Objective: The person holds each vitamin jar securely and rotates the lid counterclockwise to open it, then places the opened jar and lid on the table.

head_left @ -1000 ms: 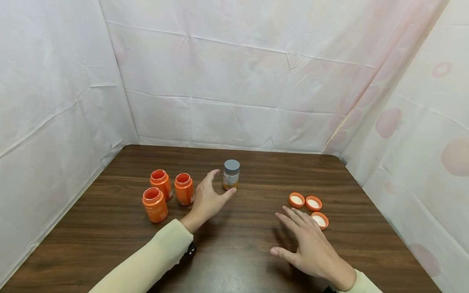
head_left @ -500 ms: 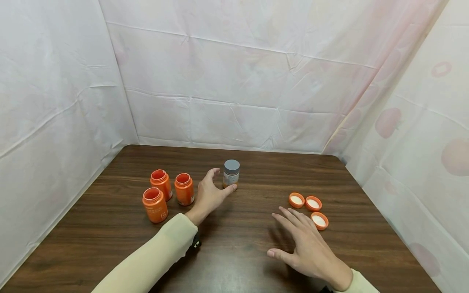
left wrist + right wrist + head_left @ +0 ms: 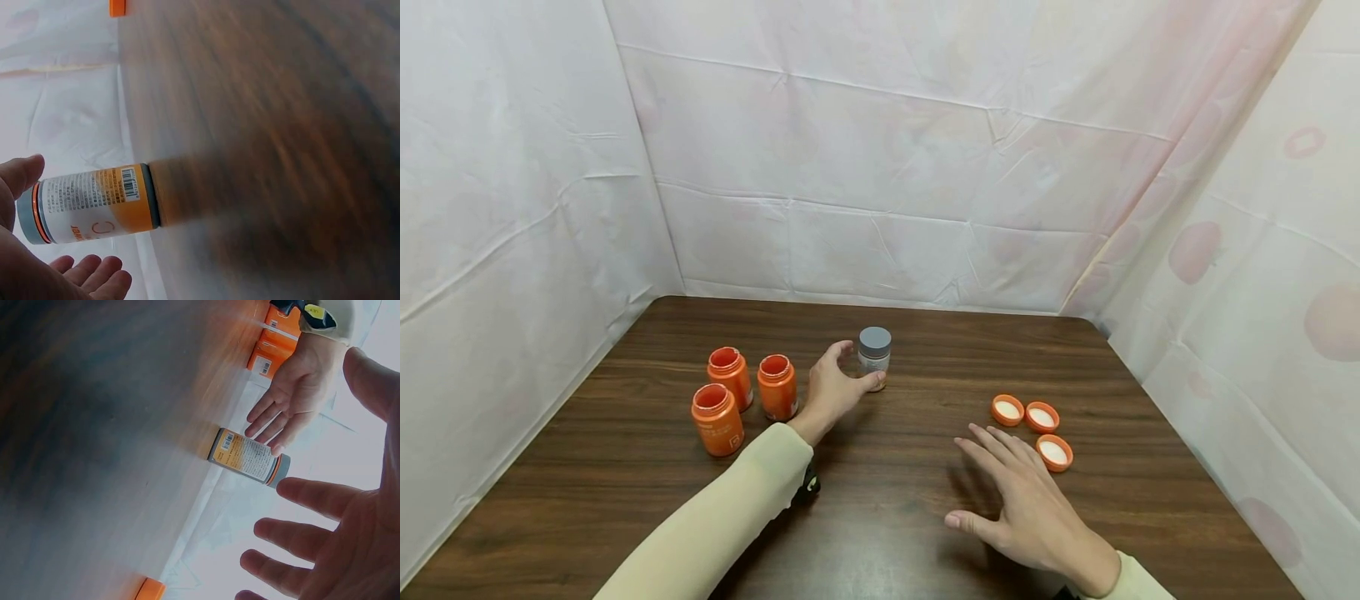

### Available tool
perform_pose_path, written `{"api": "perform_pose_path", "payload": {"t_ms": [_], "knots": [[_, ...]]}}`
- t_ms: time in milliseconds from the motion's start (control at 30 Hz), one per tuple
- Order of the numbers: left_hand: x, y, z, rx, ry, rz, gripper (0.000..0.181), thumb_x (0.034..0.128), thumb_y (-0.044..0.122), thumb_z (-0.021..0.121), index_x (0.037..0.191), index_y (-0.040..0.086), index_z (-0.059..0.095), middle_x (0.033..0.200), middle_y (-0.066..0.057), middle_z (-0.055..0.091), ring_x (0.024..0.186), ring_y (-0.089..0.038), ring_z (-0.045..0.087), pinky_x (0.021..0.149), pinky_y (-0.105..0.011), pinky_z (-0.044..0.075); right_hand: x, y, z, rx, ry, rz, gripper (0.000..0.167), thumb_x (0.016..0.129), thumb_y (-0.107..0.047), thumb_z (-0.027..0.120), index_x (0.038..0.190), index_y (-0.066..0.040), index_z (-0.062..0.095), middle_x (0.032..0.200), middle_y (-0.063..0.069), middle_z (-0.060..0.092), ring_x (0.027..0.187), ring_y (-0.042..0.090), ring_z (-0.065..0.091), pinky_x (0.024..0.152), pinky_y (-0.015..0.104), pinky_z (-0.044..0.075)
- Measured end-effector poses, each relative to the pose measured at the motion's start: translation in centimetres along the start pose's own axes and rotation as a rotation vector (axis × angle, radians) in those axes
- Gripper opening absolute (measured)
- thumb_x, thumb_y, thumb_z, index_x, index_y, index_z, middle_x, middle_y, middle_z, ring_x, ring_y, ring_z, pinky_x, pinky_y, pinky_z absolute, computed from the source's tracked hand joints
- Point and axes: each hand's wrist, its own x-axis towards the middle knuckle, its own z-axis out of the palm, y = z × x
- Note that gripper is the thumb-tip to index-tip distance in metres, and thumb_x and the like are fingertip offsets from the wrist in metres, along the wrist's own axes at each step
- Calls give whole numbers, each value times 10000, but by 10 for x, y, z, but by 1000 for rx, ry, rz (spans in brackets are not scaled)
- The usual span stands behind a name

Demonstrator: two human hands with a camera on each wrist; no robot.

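A small bottle (image 3: 874,360) with a grey cap and a white and orange label stands upright near the table's middle. My left hand (image 3: 833,393) is at its left side, thumb and fingers spread around it. In the left wrist view, gaps show between the fingers and the bottle (image 3: 94,205); whether the thumb touches it I cannot tell. My right hand (image 3: 1033,510), fingers spread, hovers palm down over the table's right half and holds nothing. Just beyond its fingers lie three orange caps (image 3: 1042,417), their white insides facing up.
Three open orange bottles (image 3: 718,423) stand upright in a cluster left of my left hand. The dark wooden table (image 3: 880,517) ends at pale cloth walls (image 3: 880,167) at the back and both sides.
My left hand has shifted slightly forward and right, closer around the grey-capped bottle. My right hand has drifted a little to the left. The bottles and caps have stayed in place.
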Motion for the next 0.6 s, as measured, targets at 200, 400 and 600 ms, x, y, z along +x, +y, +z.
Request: {"api": "perform_pose_path", "payload": {"t_ms": [200,400,600], "knots": [[8,-4,3,-33,-19,-32,764,800,311,900,1433,85,536,1414,-110,589,1315,-301,525,1080,-495,422,0,1,1,-7,1,-5,829,793,-630,797,1479,-239,545,1565,9,460,1407,364,429,1079,610,335],[14,-5,4,-74,-60,-65,755,797,314,904,1428,105,548,1418,-111,589,1312,-292,537,1090,-483,421,-1,1,0,-4,5,-8,830,815,-693,734,1486,-245,538,1564,10,461,1401,369,435,1081,600,335],[17,-8,5,-110,-83,-92,743,813,278,894,1447,111,544,1436,-117,580,1337,-301,519,1111,-494,398,-1,1,0,-4,0,-11,831,805,-667,762,1483,-242,539,1562,19,464,1399,371,438,1076,604,334]]}}
